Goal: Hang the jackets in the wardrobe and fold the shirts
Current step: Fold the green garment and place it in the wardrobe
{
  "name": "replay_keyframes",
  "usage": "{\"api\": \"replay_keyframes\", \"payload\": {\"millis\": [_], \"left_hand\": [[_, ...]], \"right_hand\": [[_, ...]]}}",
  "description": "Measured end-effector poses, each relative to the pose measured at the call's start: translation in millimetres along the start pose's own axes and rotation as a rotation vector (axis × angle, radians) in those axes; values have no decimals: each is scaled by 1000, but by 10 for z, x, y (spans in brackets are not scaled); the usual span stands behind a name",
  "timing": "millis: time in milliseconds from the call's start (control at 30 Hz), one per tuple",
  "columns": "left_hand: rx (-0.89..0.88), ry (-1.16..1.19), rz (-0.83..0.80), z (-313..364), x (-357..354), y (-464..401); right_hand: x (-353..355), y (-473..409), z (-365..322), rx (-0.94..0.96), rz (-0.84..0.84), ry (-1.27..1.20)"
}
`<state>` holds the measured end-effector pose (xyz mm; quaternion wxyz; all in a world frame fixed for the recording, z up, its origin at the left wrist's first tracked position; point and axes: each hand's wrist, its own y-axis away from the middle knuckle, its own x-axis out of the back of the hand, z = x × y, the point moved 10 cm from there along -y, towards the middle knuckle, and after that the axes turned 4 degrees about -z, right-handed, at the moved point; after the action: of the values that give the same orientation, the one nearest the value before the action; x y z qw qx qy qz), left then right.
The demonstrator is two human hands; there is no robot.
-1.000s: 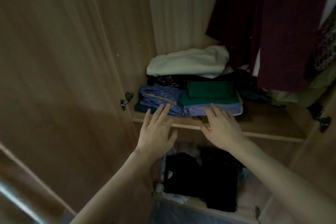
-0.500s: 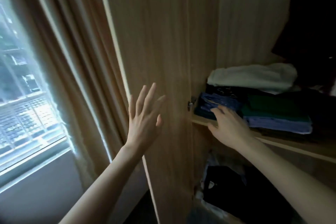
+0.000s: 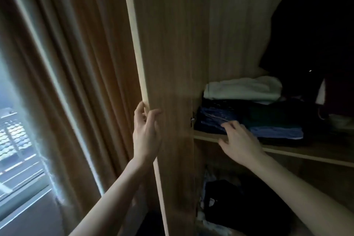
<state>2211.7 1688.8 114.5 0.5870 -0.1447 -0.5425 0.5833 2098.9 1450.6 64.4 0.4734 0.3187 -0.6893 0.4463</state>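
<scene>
Wardrobe door [image 3: 168,82], centre frame — left hand [image 3: 146,132] curls round its edge, right hand [image 3: 239,140] lies flat-fingered on the folded shirts [image 3: 249,119] at right; risk — swinging the door shut would likely catch that right wrist.

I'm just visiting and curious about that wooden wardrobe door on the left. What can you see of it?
The wardrobe door looks like light brown wood-grain board with a paler strip along its free edge. It stands open, seen nearly edge-on, between the curtain and the shelf. A small metal hinge joins it near shelf height. The left hand grips its free edge, fingers curled round it.
</scene>
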Motion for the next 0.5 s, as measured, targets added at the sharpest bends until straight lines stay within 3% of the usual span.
{"api": "replay_keyframes", "payload": {"millis": [267, 500], "left_hand": [[-184, 54, -33, 840, -548, 239], [-329, 34, -161, 1772, -1413, 279]], "right_hand": [[124, 273, 635, -150, 30, 76], [793, 789, 1688, -370, 167, 185]]}}
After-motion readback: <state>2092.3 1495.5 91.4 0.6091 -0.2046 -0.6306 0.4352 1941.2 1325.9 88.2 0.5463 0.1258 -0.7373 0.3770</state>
